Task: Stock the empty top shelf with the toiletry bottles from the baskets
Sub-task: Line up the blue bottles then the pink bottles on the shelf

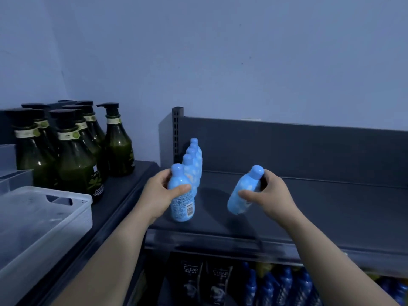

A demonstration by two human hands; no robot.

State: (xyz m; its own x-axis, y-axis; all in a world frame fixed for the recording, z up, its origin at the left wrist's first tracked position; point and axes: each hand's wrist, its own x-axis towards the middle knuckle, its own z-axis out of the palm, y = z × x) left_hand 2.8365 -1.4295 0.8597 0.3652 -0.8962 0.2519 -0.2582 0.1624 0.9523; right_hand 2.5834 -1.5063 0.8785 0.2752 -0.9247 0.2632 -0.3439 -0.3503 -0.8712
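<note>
Grips in left hand a blue bottle upright fronting the row on the top shelf, clasps in right hand a second bottle tilted alongside; risks toppling the close-packed row if nudged.

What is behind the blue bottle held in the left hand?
A line of matching blue bottles runs back to the shelf's back panel. Only their caps and upper bodies show; the held bottle and left hand cover the rest, so the count is unclear.
</note>
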